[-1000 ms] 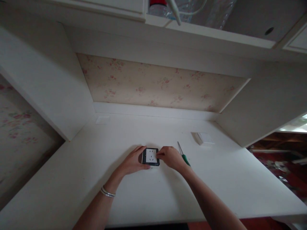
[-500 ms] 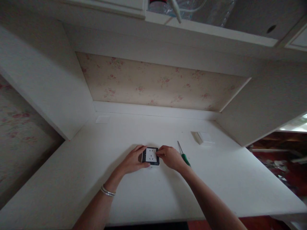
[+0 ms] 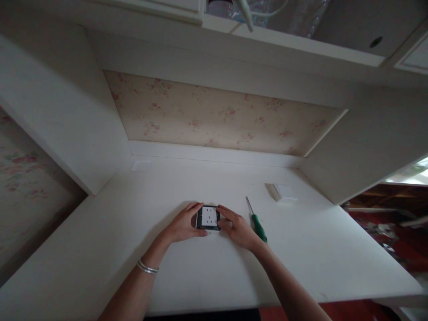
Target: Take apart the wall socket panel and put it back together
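Observation:
A wall socket (image 3: 209, 216) with a white slotted face and a dark frame around it lies on the white desktop, over a pale box whose front side just shows. My left hand (image 3: 185, 223) grips its left side, thumb at the near edge and fingers at the far corner. At the right side is my right hand (image 3: 235, 226), its fingers reaching the far right corner and its thumb on the right edge of the frame. A green-handled screwdriver (image 3: 258, 227) rests just right of my right hand, its shaft pointing away from me.
A small white block-like piece (image 3: 283, 192) lies at the right rear of the desk (image 3: 187, 276). Near the back left is a flat whitish piece (image 3: 141, 166). Side panels (image 3: 337, 147) and an overhead shelf (image 3: 301, 45) enclose the desk.
My right hand's fingers have gone from a pinch at the socket's right edge to a wider hold, stretched to its far right corner. The left hand keeps its grip.

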Motion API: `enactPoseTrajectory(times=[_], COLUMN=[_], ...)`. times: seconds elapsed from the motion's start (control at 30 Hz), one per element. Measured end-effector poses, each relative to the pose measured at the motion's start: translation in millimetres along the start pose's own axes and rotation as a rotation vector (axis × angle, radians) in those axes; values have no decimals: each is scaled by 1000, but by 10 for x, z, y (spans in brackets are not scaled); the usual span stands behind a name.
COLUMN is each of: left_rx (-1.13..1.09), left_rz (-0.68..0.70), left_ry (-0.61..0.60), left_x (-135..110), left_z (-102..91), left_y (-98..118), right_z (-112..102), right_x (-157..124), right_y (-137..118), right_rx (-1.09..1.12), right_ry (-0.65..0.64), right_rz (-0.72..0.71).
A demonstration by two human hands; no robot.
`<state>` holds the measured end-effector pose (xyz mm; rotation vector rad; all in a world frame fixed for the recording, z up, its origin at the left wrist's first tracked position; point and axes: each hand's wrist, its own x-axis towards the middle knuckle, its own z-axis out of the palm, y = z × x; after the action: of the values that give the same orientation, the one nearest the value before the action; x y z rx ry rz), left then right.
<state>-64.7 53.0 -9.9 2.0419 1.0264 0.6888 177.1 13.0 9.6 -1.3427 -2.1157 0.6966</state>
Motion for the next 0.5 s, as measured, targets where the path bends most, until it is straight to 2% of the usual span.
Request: enactPoseTrajectory(times=[0.2, 0.5], left_rx=[-26, -9], left_rz=[60, 37], left_ry=[1, -12], left_x=[4, 4], left_z=[-42, -11], left_y=[110, -24], right_z=[-38, 2], right_x=[-51, -93], right_y=[-12, 23], right_rx=[81, 67], right_ry=[0, 26], right_rz=[-42, -7])
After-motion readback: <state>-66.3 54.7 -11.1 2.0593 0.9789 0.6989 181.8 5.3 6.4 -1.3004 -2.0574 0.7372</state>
